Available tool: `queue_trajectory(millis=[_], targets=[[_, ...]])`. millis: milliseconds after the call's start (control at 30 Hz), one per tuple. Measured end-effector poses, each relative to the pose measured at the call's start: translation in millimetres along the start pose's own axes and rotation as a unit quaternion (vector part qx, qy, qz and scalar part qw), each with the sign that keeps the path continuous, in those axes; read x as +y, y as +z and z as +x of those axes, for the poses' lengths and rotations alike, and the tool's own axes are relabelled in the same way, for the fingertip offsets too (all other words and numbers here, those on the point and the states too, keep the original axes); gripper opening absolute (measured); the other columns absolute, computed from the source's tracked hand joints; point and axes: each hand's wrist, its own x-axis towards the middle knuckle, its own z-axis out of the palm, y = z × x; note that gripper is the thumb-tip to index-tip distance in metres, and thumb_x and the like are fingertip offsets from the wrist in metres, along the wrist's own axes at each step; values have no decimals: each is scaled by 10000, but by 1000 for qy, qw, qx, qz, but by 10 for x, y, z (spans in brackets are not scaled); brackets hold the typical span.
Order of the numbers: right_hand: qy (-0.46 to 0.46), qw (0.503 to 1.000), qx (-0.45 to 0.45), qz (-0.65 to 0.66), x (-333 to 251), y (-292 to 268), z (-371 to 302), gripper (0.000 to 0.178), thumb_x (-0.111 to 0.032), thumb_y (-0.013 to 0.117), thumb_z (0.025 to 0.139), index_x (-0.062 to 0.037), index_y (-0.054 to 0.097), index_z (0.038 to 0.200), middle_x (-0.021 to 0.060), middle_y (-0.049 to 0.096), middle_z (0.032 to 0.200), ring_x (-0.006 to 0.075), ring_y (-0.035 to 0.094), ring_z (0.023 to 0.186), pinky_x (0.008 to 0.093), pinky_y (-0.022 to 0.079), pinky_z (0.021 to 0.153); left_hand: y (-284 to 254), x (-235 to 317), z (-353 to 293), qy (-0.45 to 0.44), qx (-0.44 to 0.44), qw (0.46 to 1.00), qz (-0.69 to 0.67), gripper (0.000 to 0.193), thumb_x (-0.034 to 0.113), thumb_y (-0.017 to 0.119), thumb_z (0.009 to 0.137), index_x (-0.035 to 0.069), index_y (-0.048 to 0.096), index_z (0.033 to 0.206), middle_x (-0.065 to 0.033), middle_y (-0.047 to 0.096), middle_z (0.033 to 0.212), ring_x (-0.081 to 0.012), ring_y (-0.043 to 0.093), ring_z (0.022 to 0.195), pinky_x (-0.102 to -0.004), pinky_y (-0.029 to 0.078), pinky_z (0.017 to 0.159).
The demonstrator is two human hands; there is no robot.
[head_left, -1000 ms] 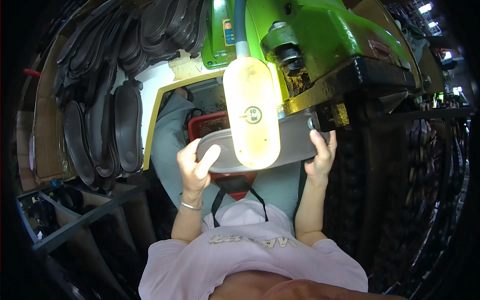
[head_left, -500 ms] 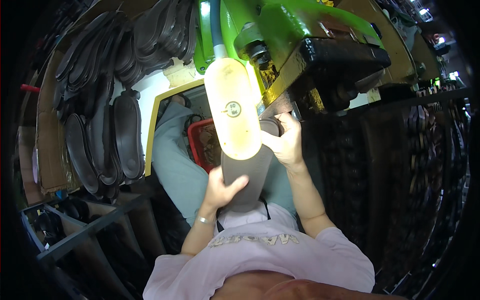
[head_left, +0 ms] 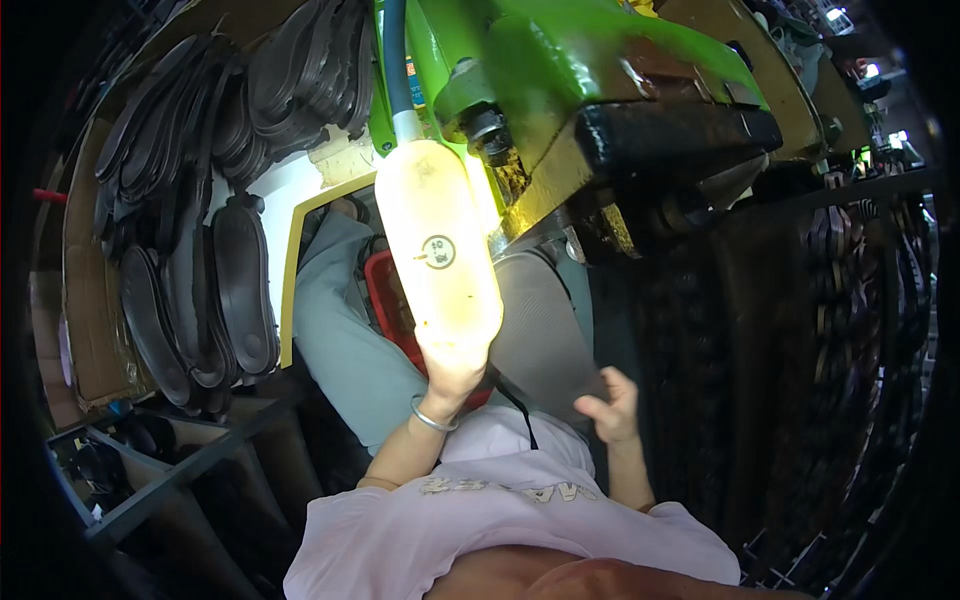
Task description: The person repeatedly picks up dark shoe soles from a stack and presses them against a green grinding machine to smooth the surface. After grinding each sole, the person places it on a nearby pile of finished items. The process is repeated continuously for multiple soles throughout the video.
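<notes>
A dark grey shoe sole (head_left: 540,335) with a ribbed face slants across my lap. Its far end sits under the metal nose of the green machine (head_left: 590,70). My right hand (head_left: 614,405) pinches the sole's near end, thumb on top. Behind the lower end of a bright oval lamp (head_left: 440,270) is my left hand (head_left: 455,370), wearing a bracelet on the wrist. The lamp covers its fingers, so whether they touch the sole cannot be seen.
Several dark soles (head_left: 245,290) lie piled at the left by a cardboard box (head_left: 92,320). A red basin (head_left: 385,295) stands between my legs. Metal shelving (head_left: 180,465) is at lower left. Racks of dark footwear parts (head_left: 840,330) fill the right side.
The sole has turned, its near end swinging to the right. My right hand has moved from its far end to its near end. My left hand has gone up behind the lamp.
</notes>
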Motion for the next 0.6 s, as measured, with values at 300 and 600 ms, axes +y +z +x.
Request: queue_trajectory(millis=[300,600], targets=[[-216,970,108,19,-937,-114,976,290,-77,569,900,42,524,1162,82,603,1038,147,575,959,270,435,872,76,161,280,11,-61,997,-37,229,12,652,823,-38,608,1042,-42,636,929,-99,587,828,-230,470,751],[-214,976,3,34,-1098,354,1660,239,-131,599,885,3,560,1079,27,605,849,44,514,597,180,376,486,-324,412,405,30,-53,998,-18,258,0,679,771,-76,630,1013,-98,677,929,-133,634,834,-256,503,784]])
